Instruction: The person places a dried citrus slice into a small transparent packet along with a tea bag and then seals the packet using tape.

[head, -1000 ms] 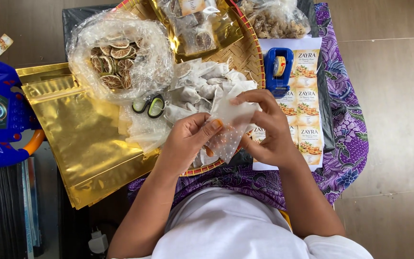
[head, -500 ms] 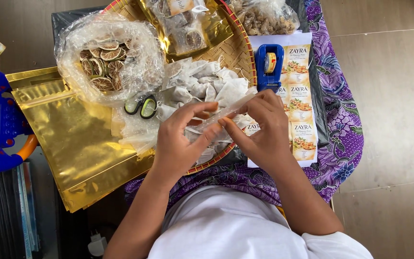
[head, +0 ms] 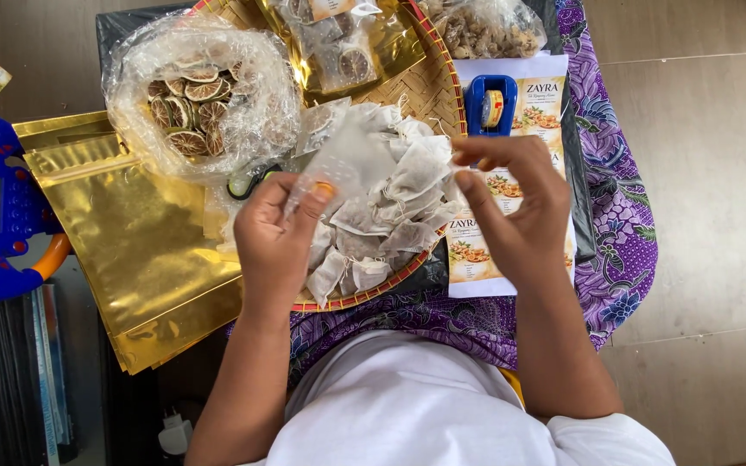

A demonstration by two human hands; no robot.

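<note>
Translucent filter pouch (head: 351, 160) in the head view, pinched at its corner by the left hand (head: 276, 240) over the woven tray (head: 429, 86). Right hand (head: 511, 203) is just beside it, fingers curled, thumb and forefinger nearly meeting; can't tell if they grip its edge. Pouch looks flat and unfilled. Pile of tea bags (head: 382, 233) sits under it in the tray; dried citrus bag (head: 200, 95) and gold pouches (head: 140, 242) lie to the left. Judging by that, packing is early: gold pouches unfilled.
</note>
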